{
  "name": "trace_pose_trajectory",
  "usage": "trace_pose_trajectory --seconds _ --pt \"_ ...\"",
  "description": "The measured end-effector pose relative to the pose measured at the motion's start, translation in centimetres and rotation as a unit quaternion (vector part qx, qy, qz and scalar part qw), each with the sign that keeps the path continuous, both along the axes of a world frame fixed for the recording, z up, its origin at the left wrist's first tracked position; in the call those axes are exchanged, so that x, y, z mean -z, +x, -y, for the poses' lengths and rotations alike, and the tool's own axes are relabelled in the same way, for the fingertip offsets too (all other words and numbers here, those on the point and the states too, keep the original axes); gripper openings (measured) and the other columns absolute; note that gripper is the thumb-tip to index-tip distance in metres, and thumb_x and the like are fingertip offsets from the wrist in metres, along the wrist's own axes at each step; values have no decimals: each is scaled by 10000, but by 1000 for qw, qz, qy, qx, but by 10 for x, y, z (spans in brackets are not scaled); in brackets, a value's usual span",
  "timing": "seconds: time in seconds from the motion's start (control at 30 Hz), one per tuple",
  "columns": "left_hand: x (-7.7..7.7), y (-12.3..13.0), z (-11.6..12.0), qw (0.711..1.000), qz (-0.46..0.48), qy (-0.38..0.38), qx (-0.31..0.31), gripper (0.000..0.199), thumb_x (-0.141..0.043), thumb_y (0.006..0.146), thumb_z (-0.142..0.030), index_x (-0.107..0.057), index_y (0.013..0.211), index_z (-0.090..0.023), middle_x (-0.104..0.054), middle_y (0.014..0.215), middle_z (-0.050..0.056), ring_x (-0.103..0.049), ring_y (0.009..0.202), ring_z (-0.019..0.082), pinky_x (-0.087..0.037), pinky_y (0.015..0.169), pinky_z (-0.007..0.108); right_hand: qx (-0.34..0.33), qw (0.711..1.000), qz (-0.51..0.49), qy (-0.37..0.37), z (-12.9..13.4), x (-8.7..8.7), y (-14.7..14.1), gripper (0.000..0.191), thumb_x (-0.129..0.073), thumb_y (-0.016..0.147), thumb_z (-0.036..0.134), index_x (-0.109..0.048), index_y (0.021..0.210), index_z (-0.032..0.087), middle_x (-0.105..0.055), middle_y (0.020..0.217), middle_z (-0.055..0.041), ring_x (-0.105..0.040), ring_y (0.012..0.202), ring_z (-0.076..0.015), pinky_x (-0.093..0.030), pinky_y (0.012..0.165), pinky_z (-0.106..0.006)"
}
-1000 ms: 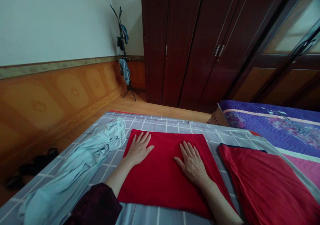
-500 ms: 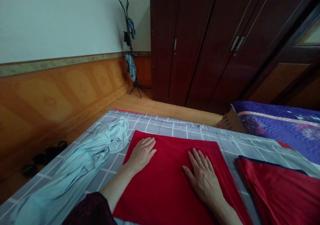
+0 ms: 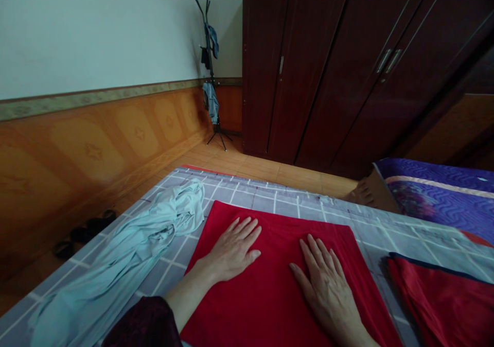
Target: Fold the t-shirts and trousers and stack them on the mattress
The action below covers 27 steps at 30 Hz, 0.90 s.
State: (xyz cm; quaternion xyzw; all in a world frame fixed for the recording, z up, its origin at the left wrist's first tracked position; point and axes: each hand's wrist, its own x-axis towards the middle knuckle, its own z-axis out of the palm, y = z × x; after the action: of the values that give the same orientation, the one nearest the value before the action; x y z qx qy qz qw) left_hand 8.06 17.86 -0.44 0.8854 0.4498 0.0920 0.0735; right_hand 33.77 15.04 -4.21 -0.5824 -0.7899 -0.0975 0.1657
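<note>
Smooth red rectangular fabric point(image 3: 266, 298) flat at lower centre of frame, on grey sheet point(image 3: 376, 233) with white check lines. Left hand point(image 3: 234, 249) and right hand point(image 3: 328, 285) palm-down on that fabric, each grip spread. Crumpled pale-mint fabric point(image 3: 127, 264), lower left; navy-edged red fabric point(image 3: 455, 300), lower right.

My feed shows plain red cloth point(image 3: 266, 300) under the left hand point(image 3: 236, 248) and right hand point(image 3: 328, 285); left of them, pale aqua fabric point(image 3: 133, 249). Beyond them, the sheet point(image 3: 266, 196) is grey, white-gridded.
</note>
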Motion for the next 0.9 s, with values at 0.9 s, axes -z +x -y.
trace_pose_trajectory --seconds 0.9 --pt "18 -42 -19 975 -59 7 -215 609 -194 973 -504 -257 1475 -164 -185 1544 116 -139 1426 274 -186 1133 489 -16 999 -5 31 -1 7 3 611 -337 927 513 -509 1318 76 -409 1434 -174 -317 1350 -331 -286 1074 -526"
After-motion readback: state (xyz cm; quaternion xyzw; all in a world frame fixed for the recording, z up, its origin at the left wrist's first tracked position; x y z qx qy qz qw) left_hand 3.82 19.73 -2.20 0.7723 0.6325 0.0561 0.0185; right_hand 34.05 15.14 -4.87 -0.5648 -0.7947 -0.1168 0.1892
